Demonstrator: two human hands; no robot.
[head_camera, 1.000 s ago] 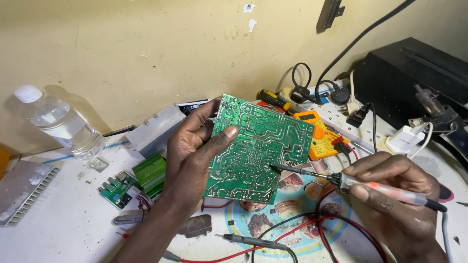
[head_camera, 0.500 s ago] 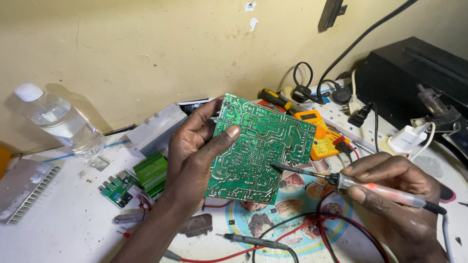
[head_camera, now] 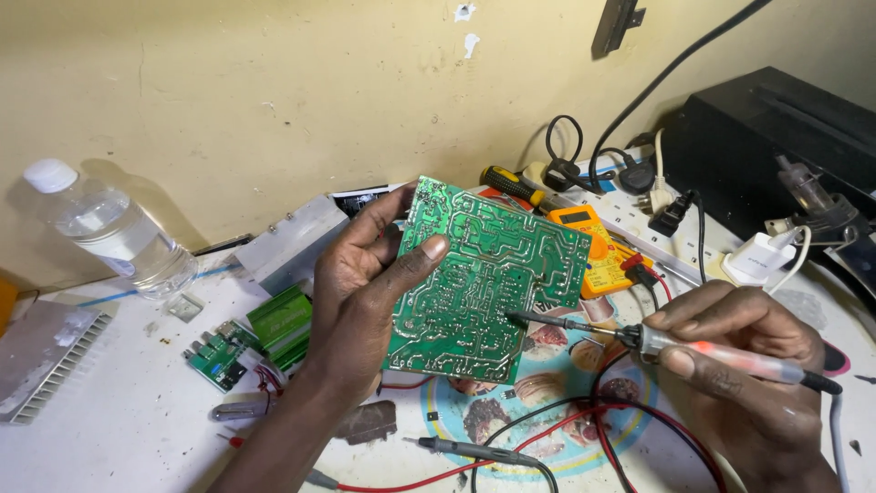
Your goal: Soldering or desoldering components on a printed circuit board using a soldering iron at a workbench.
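My left hand (head_camera: pixel 370 292) grips a green circuit board (head_camera: pixel 484 283) by its left edge, thumb across the solder side, holding it tilted up above the bench. My right hand (head_camera: pixel 744 365) holds a pen-shaped soldering iron (head_camera: pixel 703 351) with a clear, orange-lit handle. Its metal tip touches the lower right part of the board's solder side.
A yellow multimeter (head_camera: pixel 593 246) lies behind the board, with red and black probe leads (head_camera: pixel 474 452) trailing over a round printed mat (head_camera: pixel 547 402). A plastic bottle (head_camera: pixel 109 228), a heatsink (head_camera: pixel 41 356) and small green modules (head_camera: pixel 251 333) sit left. A power strip (head_camera: pixel 652 228) and black box (head_camera: pixel 776 146) stand right.
The board and both hands have barely shifted. The iron's tip stays against the same area of the board.
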